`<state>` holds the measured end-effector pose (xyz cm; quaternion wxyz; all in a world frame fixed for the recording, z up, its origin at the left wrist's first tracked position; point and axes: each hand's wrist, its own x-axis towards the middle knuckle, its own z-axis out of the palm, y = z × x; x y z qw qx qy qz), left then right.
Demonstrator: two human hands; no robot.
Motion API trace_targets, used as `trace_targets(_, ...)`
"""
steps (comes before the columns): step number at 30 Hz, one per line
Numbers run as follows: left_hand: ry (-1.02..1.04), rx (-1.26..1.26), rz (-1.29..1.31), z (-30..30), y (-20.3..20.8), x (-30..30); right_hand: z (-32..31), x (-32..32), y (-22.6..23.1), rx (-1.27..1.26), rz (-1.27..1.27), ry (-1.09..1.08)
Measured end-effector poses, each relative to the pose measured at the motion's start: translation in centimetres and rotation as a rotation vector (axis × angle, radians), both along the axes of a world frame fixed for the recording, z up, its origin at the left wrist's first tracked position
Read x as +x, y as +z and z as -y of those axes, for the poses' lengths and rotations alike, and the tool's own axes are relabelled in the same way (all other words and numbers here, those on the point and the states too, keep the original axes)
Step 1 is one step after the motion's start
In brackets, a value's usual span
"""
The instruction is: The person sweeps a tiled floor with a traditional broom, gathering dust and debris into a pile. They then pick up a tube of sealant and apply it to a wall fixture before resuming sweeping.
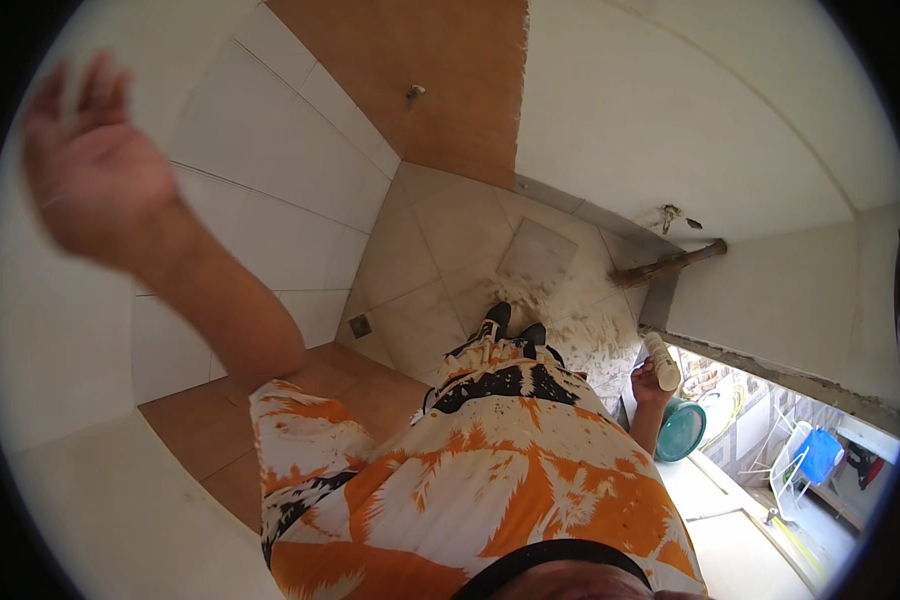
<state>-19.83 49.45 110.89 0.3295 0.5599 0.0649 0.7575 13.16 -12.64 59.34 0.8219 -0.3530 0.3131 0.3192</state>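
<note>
My left hand is raised at the far left, in front of the pale wall. Its fingers are apart and slightly blurred, and nothing is in them. At the right, beside the doorway, my right hand is closed around a cream, ribbed cylinder with a rounded end. I cannot make out exactly what kind of thing it is. Just below that hand stands a round teal-green container, partly covered by my forearm.
A wooden post leans by the right wall. Near my feet lies a square grey slab on a floor smeared with debris. There is a small drain to the left. Beyond the doorway is a white rack with something blue.
</note>
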Motion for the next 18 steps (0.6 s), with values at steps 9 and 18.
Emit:
trace_targets(9,0.161,-0.612,-1.025,-9.2,-32.6,6.0,-8.0,2.9,-5.7,-0.163,-0.194,0.112)
trace_targets(18,0.224,-0.016,-1.564,-25.1,-46.0,14.5,-45.1,-2.3,-15.0,0.031,-0.395,0.526)
